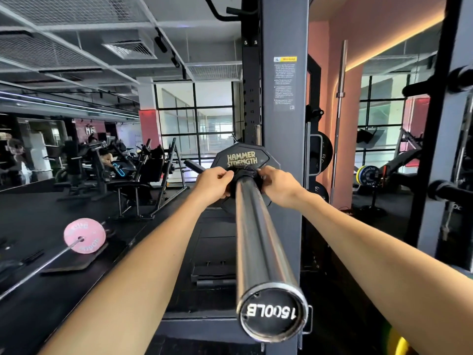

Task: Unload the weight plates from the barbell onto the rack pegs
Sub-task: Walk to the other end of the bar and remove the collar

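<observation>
The barbell sleeve [258, 242] runs from its end cap marked 1500LB, near me, away to a black Hammer Strength plate [242, 157] loaded against the rack. A black collar [246, 173] sits on the sleeve right in front of that plate. My left hand [213, 184] grips the collar from the left with curled fingers. From the right, my right hand [277, 184] grips the same collar. Most of the collar is hidden between the two hands.
The grey rack upright [284, 124] stands just right of the sleeve, with black plates [321, 152] stored on pegs behind it. Bare pegs [445, 190] stick out of the right upright. A pink-plated barbell [84, 238] lies on the floor left. Benches and machines fill the background.
</observation>
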Motion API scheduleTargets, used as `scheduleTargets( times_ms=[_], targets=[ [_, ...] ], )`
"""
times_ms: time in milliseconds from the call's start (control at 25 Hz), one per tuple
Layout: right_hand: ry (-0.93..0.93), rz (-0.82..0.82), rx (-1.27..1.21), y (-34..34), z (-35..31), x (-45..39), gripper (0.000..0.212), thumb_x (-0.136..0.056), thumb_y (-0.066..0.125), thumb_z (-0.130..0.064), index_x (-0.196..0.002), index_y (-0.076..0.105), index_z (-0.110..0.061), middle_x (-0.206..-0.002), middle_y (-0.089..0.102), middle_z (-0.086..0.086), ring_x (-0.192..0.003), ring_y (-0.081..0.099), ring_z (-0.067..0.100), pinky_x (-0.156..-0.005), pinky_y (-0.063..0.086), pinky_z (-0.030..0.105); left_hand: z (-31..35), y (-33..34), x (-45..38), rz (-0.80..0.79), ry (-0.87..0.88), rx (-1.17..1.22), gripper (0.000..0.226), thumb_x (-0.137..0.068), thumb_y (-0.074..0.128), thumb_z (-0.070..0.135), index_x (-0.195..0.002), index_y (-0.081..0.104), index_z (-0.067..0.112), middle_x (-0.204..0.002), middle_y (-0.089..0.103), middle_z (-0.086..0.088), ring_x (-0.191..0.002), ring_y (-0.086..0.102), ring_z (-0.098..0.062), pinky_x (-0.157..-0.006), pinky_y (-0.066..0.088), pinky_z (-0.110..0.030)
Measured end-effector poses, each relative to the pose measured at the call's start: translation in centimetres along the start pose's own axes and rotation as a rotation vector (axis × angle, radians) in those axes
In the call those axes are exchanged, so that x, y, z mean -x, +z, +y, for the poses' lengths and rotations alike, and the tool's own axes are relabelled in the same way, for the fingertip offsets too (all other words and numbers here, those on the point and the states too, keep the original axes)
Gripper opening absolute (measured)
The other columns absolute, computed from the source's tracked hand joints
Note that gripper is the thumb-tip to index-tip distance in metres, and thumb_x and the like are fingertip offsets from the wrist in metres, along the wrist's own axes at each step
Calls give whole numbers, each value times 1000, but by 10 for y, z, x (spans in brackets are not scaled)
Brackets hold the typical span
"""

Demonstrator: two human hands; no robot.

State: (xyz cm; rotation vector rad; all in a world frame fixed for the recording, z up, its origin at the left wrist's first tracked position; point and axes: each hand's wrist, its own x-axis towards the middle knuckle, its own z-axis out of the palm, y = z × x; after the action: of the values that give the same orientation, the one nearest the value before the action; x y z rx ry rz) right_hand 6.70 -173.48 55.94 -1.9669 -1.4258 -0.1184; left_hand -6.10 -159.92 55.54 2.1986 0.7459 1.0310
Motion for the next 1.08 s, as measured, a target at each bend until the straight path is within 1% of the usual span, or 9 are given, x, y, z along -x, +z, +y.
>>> scheduleTargets(
  times_ms=[160, 280, 440, 520, 680, 760, 840, 960, 1080],
  targets=[
    [101, 10, -76, 9, 5, -2, 46, -86, 38, -3, -128, 49, -19, -103, 70, 12, -97, 62, 30, -80, 47, 29, 1, 1, -9, 11, 15, -24, 25, -97, 54, 30, -107, 72, 16, -103, 69, 1, -102, 62, -21, -95, 51, -38],
    [164, -6, -135, 12, 11, -2, 37, -83, 39, -3, -113, 50, -21, -89, 68, 8, -76, 61, 24, -69, 46, 28, 6, 1, -11, 4, 15, 23, 24, -96, 55, 32, -106, 73, 20, -102, 68, 6, -103, 61, -18, -96, 50, -37],
    [183, 13, -171, 6, 6, -6, 22, -86, 35, -8, -94, 56, -11, -86, 70, 11, -86, 68, 34, -63, 54, 38, 5, 8, -10, -19, -34, 130, 22, -90, 51, 47, -91, 64, 29, -99, 66, 8, -99, 61, -19, -91, 53, -45],
    [213, 19, -142, 0, 2, -12, 29, -91, 34, -21, -94, 58, -4, -90, 71, 16, -82, 69, 37, -64, 60, 43, 9, 11, -9, 15, -27, 107, 23, -94, 47, 43, -92, 59, 24, -98, 64, 3, -98, 60, -24, -89, 51, -43],
    [308, -10, -34, -6, -13, -29, 73, -90, 26, -67, -85, 61, -3, -78, 71, 13, -65, 69, 32, -68, 60, 43, 14, 12, -13, 92, -66, -108, 31, -96, 39, 44, -95, 50, 14, -106, 65, -7, -96, 64, -31, -85, 49, -35],
    [358, 6, 34, -4, -21, -37, 76, -85, 28, -76, -82, 56, -6, -80, 65, 7, -72, 64, 30, -75, 57, 40, 17, 9, -12, 33, -122, -175, 41, -94, 33, 51, -106, 49, 15, -98, 68, -9, -67, 72, -28, -78, 56, -36],
    [389, 26, 54, -1, -27, -45, 66, -85, 38, -73, -98, 56, -11, -91, 57, 4, -87, 59, 29, -80, 48, 35, 18, 5, -11, -64, -201, -145, 56, -94, 29, 53, -129, 40, 11, -88, 68, -13, -53, 70, -27, -67, 60, -37],
    [419, 14, 65, -1, -36, -57, 53, -82, 52, -62, -115, 57, -19, -103, 56, 3, -101, 58, 28, -83, 43, 32, 21, 4, -7, -180, -318, 9, 60, -97, 28, 54, -139, 25, 12, -80, 67, -19, -57, 70, -32, -46, 58, -34],
    [431, -29, 126, 0, -38, -66, 52, -84, 48, -56, -121, 57, -19, -115, 58, 1, -113, 57, 28, -87, 40, 33, 24, 12, -6, -299, -440, 206, 75, -87, 32, 72, -124, 46, 8, -78, 71, -18, -59, 71, -28, -49, 56, -30]
  ],
)
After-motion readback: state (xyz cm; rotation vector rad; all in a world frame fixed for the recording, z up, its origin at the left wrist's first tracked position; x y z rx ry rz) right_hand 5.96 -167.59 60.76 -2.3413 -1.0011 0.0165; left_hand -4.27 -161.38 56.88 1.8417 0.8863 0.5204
